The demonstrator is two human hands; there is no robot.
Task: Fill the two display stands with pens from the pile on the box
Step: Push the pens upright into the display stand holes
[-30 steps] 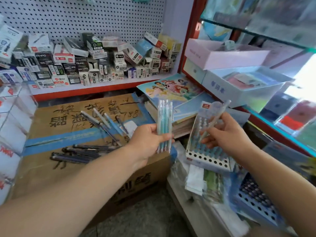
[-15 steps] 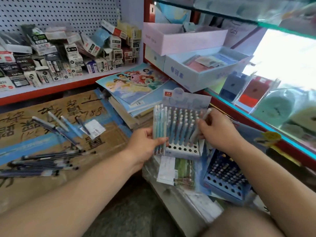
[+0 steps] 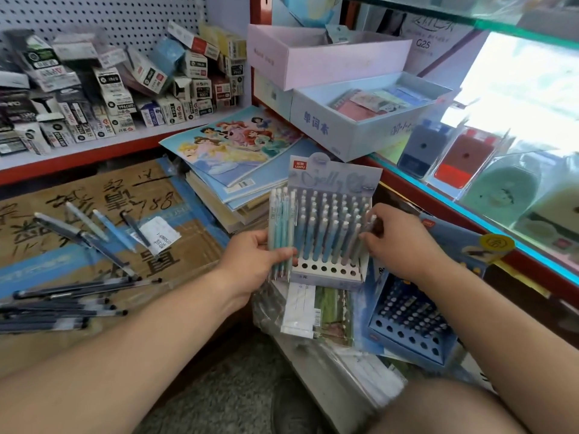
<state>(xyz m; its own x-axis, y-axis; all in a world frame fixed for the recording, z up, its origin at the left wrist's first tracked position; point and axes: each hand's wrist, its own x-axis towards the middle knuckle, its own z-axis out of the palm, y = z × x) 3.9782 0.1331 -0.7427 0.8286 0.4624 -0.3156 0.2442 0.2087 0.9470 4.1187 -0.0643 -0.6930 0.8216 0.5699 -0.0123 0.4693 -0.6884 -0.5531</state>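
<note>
The light display stand (image 3: pixel 326 271) carries a header card (image 3: pixel 336 180) with a red tag (image 3: pixel 297 166) reading "LANTU". Beside the tag is pale script that seems to begin "Jelly"; the rest is too faint to read. Up behind the stand, a pale blue box (image 3: pixel 316 126) is printed "单词本". Higher still, a white card (image 3: pixel 423 43) shows "Q25". To the upper left of the stand, small cartons (image 3: pixel 172 111) on a shelf bear numbers such as "2001".

The left hand (image 3: pixel 253 261) is closed around a bundle of pens (image 3: pixel 279 227). It grips these light blue and teal pens upright, just against the stand's left edge. The right hand (image 3: pixel 404 245) has its fingertips curled on a single pen (image 3: pixel 354 253) at the stand's right edge, pinching it among the pens already seated there. The stand's front row of holes is unfilled.

To the lower right of the stand lies a dark display stand (image 3: pixel 407 327), partly filled. Well to the left, the pile of pens (image 3: pixel 62 303) lies on the cardboard box (image 3: pixel 175 252), which has black handwriting.
</note>
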